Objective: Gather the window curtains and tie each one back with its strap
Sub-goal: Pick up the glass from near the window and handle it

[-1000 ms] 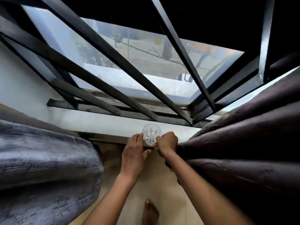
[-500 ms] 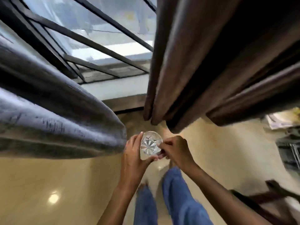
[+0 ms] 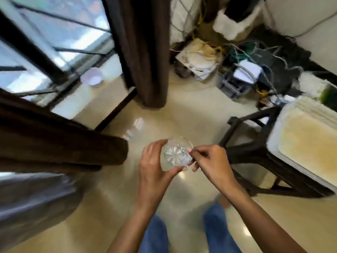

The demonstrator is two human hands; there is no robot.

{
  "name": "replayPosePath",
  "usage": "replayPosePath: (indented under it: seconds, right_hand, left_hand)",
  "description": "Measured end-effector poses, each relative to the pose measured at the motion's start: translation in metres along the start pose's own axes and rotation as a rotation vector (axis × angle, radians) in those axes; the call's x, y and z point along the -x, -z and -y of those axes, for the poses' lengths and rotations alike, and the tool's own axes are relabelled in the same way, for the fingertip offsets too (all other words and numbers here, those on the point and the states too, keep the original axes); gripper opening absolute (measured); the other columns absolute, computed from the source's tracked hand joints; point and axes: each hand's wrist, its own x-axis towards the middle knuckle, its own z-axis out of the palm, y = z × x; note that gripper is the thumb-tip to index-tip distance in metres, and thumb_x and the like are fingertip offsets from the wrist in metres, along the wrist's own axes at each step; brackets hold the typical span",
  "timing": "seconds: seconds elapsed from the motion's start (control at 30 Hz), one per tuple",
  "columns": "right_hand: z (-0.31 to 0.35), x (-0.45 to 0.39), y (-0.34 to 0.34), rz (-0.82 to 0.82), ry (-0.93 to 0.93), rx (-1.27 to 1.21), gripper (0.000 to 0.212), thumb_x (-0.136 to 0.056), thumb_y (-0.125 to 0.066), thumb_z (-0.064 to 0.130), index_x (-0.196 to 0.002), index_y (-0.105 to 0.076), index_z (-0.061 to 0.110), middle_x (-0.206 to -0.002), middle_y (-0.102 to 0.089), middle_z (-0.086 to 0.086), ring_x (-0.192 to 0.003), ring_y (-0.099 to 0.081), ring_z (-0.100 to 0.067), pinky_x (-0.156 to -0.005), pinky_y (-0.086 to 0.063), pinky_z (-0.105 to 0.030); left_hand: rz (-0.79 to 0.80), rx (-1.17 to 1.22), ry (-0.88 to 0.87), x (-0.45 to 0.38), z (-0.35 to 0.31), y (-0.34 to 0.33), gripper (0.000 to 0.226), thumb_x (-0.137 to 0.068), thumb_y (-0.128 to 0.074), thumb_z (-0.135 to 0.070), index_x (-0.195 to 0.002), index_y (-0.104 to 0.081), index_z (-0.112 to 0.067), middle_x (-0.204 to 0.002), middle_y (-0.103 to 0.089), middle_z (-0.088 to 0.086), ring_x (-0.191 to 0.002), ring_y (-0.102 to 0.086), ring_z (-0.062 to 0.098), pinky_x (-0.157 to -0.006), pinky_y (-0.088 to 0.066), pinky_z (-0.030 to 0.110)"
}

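Observation:
A clear cut-glass tumbler (image 3: 176, 154) sits between both hands above the floor. My left hand (image 3: 153, 167) curls round its left side with the thumb underneath. My right hand (image 3: 209, 159) pinches the tumbler's right rim. One dark brown curtain (image 3: 144, 50) hangs by the window, its hem just above the floor. Another brown curtain (image 3: 54, 141) juts in from the left, with a grey fabric (image 3: 32, 201) below it. No strap is visible.
The barred window (image 3: 45, 42) fills the upper left, with a white round thing (image 3: 92, 76) on its sill. A dark stool (image 3: 255, 150) with a cream tray (image 3: 308, 148) stands right. Boxes and tangled cables (image 3: 242, 57) crowd the back corner. My legs in jeans (image 3: 217, 232) show below.
The view has swung from the window sill down and right to the room's floor. Both hands kept hold of the tumbler and carried it away from the sill.

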Motion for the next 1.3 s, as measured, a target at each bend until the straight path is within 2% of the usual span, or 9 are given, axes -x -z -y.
replayPosePath:
  seconds: [0.13, 0.23, 0.4, 0.6, 0.8, 0.93, 1.1, 1.2, 1.3]
  right_hand:
    - [-0.042, -0.003, 0.104, -0.183, -0.030, -0.080, 0.033, -0.090, -0.061, 0.027, -0.060, -0.068, 0.017, -0.051, -0.066, 0.009, -0.044, -0.061, -0.005, -0.057, -0.049, -0.020]
    - [-0.079, 0.005, 0.178, -0.332, -0.050, -0.130, 0.030, -0.090, -0.063, 0.023, -0.063, -0.071, 0.012, -0.052, -0.067, 0.006, -0.044, -0.061, -0.006, -0.054, -0.046, -0.014]
    - [-0.150, 0.028, 0.277, -0.532, -0.142, -0.181, 0.028, -0.090, -0.063, 0.017, -0.064, -0.072, 0.009, -0.051, -0.067, 0.008, -0.043, -0.062, -0.010, -0.053, -0.046, -0.013]
    - [-0.244, 0.027, 0.337, -0.647, -0.287, -0.152, 0.028, -0.092, -0.060, 0.024, -0.069, -0.074, 0.015, -0.049, -0.065, 0.005, -0.045, -0.062, -0.010, -0.060, -0.050, -0.029]
    - [-0.304, 0.017, 0.340, -0.566, -0.422, -0.092, 0.033, -0.094, -0.056, 0.025, -0.065, -0.070, 0.015, -0.040, -0.054, 0.014, -0.046, -0.059, -0.008, -0.058, -0.042, -0.016]
    - [-0.326, 0.011, 0.330, -0.461, -0.487, -0.055, 0.037, -0.094, -0.054, 0.029, -0.060, -0.066, 0.020, -0.042, -0.053, 0.012, -0.049, -0.060, -0.013, -0.065, -0.050, -0.028]
    - [-0.341, 0.009, 0.320, -0.365, -0.488, 0.017, 0.033, -0.094, -0.056, 0.030, -0.070, -0.072, 0.014, -0.046, -0.049, 0.016, -0.050, -0.052, -0.003, -0.058, -0.043, -0.026]
    - [-0.342, 0.010, 0.324, -0.299, -0.528, 0.094, 0.043, -0.090, -0.055, 0.048, -0.074, -0.072, 0.013, -0.053, -0.058, 0.009, -0.055, -0.056, -0.006, -0.061, -0.047, -0.030]
    - [-0.326, 0.015, 0.335, -0.311, -0.612, 0.361, 0.044, -0.090, -0.048, 0.057, -0.090, -0.072, 0.020, -0.077, -0.070, 0.003, -0.078, -0.066, -0.017, -0.067, -0.047, -0.026]
  left_hand:
    - [0.089, -0.007, -0.162, -0.042, -0.084, -0.073, 0.078, -0.053, -0.087, -0.046, -0.117, -0.059, -0.011, -0.112, -0.061, 0.001, -0.103, -0.048, 0.009, -0.089, -0.026, -0.001]
    - [0.169, 0.021, -0.299, -0.061, -0.147, -0.131, 0.072, -0.058, -0.078, -0.056, -0.115, -0.058, -0.016, -0.110, -0.061, -0.003, -0.100, -0.052, 0.010, -0.085, -0.036, 0.012]
    - [0.266, 0.012, -0.520, -0.069, -0.236, -0.236, 0.057, -0.062, -0.076, -0.050, -0.107, -0.062, -0.018, -0.102, -0.066, 0.000, -0.093, -0.057, 0.017, -0.077, -0.044, 0.031]
    - [0.404, -0.165, -0.623, -0.067, -0.275, -0.356, 0.072, -0.049, -0.087, -0.048, -0.107, -0.059, -0.016, -0.102, -0.067, 0.005, -0.090, -0.063, 0.025, -0.077, -0.046, 0.033]
    - [0.468, -0.387, -0.626, -0.055, -0.266, -0.420, 0.073, -0.040, -0.087, -0.047, -0.100, -0.063, -0.013, -0.091, -0.066, 0.001, -0.083, -0.063, 0.024, -0.073, -0.046, 0.033]
    - [0.470, -0.441, -0.605, -0.044, -0.251, -0.434, 0.071, -0.037, -0.089, -0.045, -0.093, -0.063, -0.012, -0.083, -0.064, 0.001, -0.077, -0.061, 0.022, -0.070, -0.046, 0.031]
    - [0.517, -0.473, -0.595, -0.036, -0.237, -0.440, 0.066, -0.040, -0.089, -0.042, -0.091, -0.061, -0.012, -0.082, -0.062, 0.001, -0.076, -0.059, 0.022, -0.070, -0.049, 0.032]
    - [0.532, -0.467, -0.624, -0.036, -0.239, -0.436, 0.068, -0.038, -0.088, -0.046, -0.090, -0.062, -0.011, -0.083, -0.062, 0.002, -0.077, -0.060, 0.021, -0.070, -0.051, 0.032]
    - [0.527, -0.418, -0.623, -0.045, -0.243, -0.422, 0.071, -0.040, -0.089, -0.050, -0.096, -0.067, -0.012, -0.094, -0.067, 0.003, -0.086, -0.064, 0.022, -0.075, -0.052, 0.033]
